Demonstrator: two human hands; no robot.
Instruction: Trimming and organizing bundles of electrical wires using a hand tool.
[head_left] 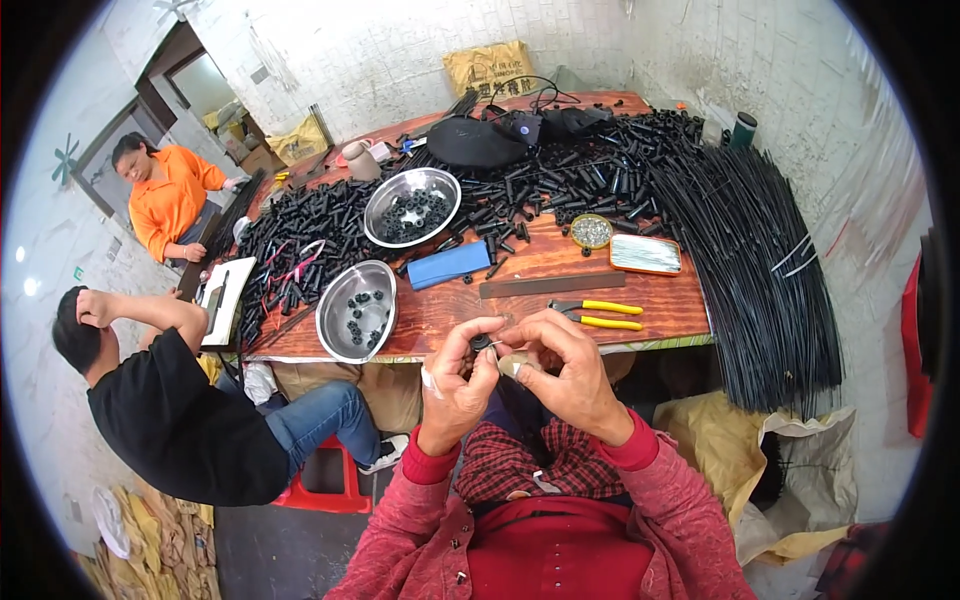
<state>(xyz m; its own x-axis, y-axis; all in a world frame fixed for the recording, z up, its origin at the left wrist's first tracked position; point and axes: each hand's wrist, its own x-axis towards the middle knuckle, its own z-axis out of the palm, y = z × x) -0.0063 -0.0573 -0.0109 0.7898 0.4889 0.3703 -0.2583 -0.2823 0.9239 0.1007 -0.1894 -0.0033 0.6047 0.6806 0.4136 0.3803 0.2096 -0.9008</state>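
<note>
- Biggest thing by far is the wooden table, reddish with dark grain, curving across the view.
- Next up, a messy spread of short black tubes covering much of its left and back.
- Co-worker in a black T-shirt sits off to the left, on a red stool.
- Fat bundle of long black rods drapes over the table's right end.
- Two steel bowls left of centre, the far one and the near one, both with little black pieces inside.
- The person's left hand is just off the near edge, thumb and forefinger pinching.
- Right hand is right beside it, fingers curled in; can't tell whether they grip anything.
- Yellow-handled pliers lie on the wood beyond.
- Round tin of tiny silvery bits, farther back.
- Smallest: a round black part, held in that left pinch.
</note>
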